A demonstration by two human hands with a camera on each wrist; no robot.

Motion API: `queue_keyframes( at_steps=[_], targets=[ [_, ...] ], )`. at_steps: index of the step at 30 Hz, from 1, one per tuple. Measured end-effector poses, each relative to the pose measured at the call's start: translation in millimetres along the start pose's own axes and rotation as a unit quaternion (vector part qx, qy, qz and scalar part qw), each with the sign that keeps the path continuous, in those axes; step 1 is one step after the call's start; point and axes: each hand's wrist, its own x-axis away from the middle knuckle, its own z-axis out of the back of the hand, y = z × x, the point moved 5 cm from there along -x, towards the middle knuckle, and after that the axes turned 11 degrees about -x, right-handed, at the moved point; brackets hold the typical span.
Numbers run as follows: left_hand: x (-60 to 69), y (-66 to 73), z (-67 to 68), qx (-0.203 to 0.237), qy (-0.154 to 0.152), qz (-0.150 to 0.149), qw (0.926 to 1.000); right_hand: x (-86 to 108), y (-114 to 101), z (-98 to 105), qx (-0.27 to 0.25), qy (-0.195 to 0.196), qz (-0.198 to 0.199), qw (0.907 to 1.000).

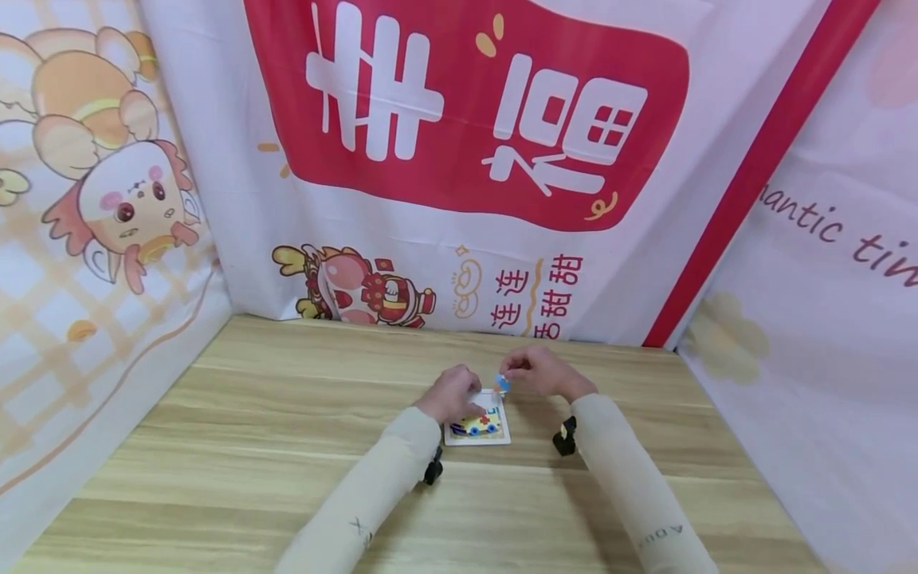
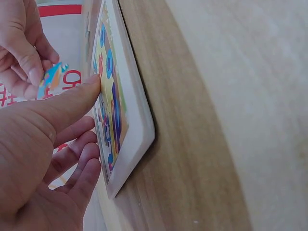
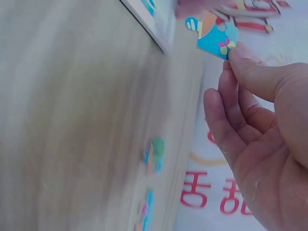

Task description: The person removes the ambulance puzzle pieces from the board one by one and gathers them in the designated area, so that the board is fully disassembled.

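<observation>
A small puzzle board (image 1: 476, 439) in a white frame lies flat on the table, its picture showing a yellow ambulance with blue wheels. My left hand (image 1: 455, 394) rests on its left side. In the left wrist view the left thumb (image 2: 86, 90) touches the picture, with the other fingers loosely bent beside it. My right hand (image 1: 543, 372) pinches a puzzle piece (image 3: 214, 38) between thumb and fingertips, off the board's far right corner. This piece is blue and orange with a pink and yellow flower, and is held above the table.
Two more colourful puzzle pieces, one with green (image 3: 158, 147) and one mostly blue (image 3: 149, 204), lie on the wooden table (image 1: 287, 478) in the right wrist view. Printed cloth (image 1: 617, 271) hangs behind the table's far edge, with more cloth at both sides.
</observation>
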Motion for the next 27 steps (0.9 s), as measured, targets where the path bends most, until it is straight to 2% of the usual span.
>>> queue_keyframes(
  at_steps=[4,10,15,18,22,27],
  targets=[
    [1.6,-1.4,0.1,-0.005,0.001,0.004,1.0000,6.1,10.0,17.1,-0.001,0.013,-0.024,0.9996],
    [2.4,0.7,-1.2,-0.009,0.014,-0.010,0.9998,20.7,36.5,48.7,0.007,0.024,-0.034,0.9991],
    [0.2,2.9,-0.8,-0.010,0.010,-0.016,0.9998,33.8,63.1,79.0,0.016,0.021,-0.100,0.9946],
    [-0.1,1.3,1.6,-0.019,0.013,-0.006,0.9997,37.4,74.9,94.7,0.030,0.014,-0.119,0.9924],
    [1.1,1.1,1.7,-0.025,0.006,-0.006,0.9997,46.4,92.9,107.0,0.046,-0.002,-0.137,0.9895],
    [3.5,3.5,3.3,-0.023,0.001,-0.010,0.9997,59.6,112.1,113.8,0.031,0.001,-0.168,0.9852]
  ],
)
